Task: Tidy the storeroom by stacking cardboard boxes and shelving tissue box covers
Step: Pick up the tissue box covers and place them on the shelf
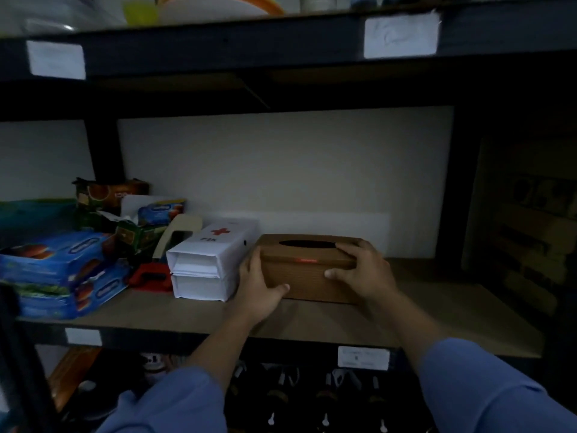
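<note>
Here the shelf carries a brown tissue box cover, with a white first-aid box just beside it at nine o'clock. The left hand and right hand clasp the cover's nine and three o'clock ends, each grip curled round it.

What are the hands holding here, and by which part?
Both hands grip the brown tissue box cover on the shelf: the left hand at its left end, the right hand over its right top edge.
</note>
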